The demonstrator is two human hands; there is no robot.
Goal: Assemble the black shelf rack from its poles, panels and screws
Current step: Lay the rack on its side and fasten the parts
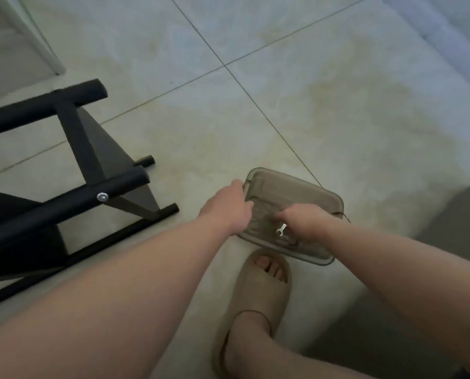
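Note:
The black shelf rack [72, 170] lies on its side on the tiled floor at the left, with a silver screw head [102, 197] showing on one pole. In front of me on the floor sits a shallow translucent brown tray [310, 198]. My left hand [229, 206] grips the tray's left rim. My right hand [302, 221] reaches into the tray with curled fingers and holds a small silver wrench [281, 230]. What lies in the tray under my hands is hidden.
My foot in a beige slipper [258, 294] stands just below the tray. A white frame [34, 34] rises at the top left. A dark grey surface [452, 222] fills the right edge. Bare floor tiles [255, 105] stretch beyond the tray.

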